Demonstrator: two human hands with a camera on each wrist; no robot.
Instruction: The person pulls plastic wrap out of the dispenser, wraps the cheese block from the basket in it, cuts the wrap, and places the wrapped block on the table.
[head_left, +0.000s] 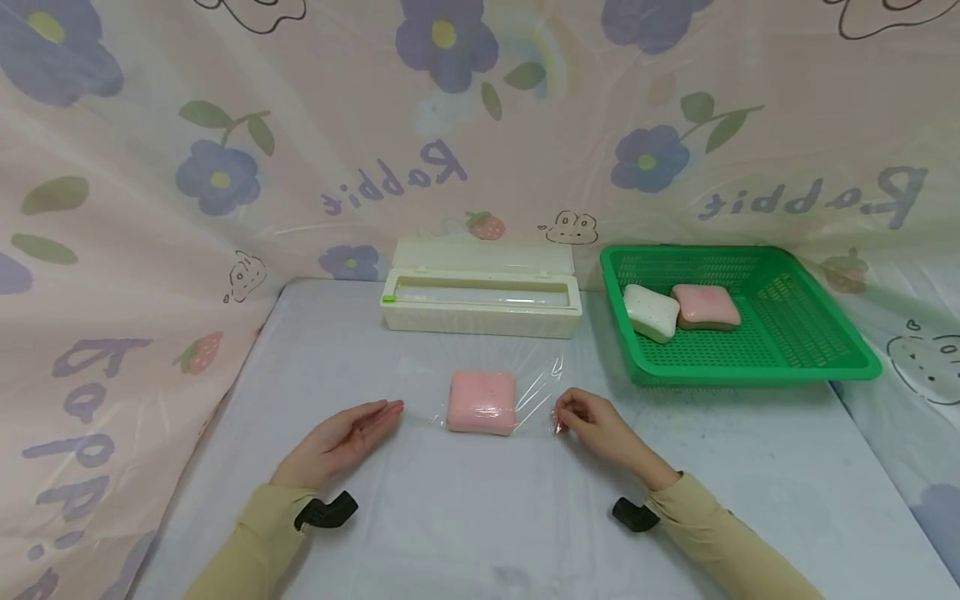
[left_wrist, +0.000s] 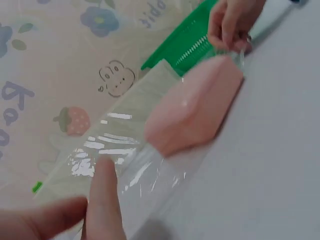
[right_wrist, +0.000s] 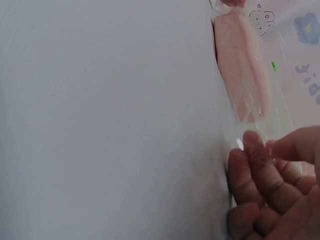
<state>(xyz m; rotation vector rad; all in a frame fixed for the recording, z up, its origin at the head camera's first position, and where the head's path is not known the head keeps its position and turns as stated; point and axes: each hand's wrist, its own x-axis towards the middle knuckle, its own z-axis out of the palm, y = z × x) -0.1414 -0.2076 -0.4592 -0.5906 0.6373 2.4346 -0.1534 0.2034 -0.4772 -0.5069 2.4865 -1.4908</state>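
Note:
A pink block shaped like a bar of soap (head_left: 482, 402) lies on the table under a sheet of clear cling film (head_left: 536, 387). My right hand (head_left: 600, 423) pinches the film's right edge between thumb and fingertips; the right wrist view shows the film bunched at those fingertips (right_wrist: 257, 152). My left hand (head_left: 341, 442) is to the left of the block with fingers straight, fingertips at the film's left edge. From the left wrist, one finger (left_wrist: 105, 200) points along the shiny film towards the pink block (left_wrist: 195, 107).
Behind the block stands a white cling film dispenser (head_left: 480, 321), lid raised, with a green slider (head_left: 388, 297) at its left end. A green basket (head_left: 750, 372) at the back right holds a white block (head_left: 651, 312) and another pink block (head_left: 705, 306). A printed curtain (head_left: 517, 167) hangs behind.

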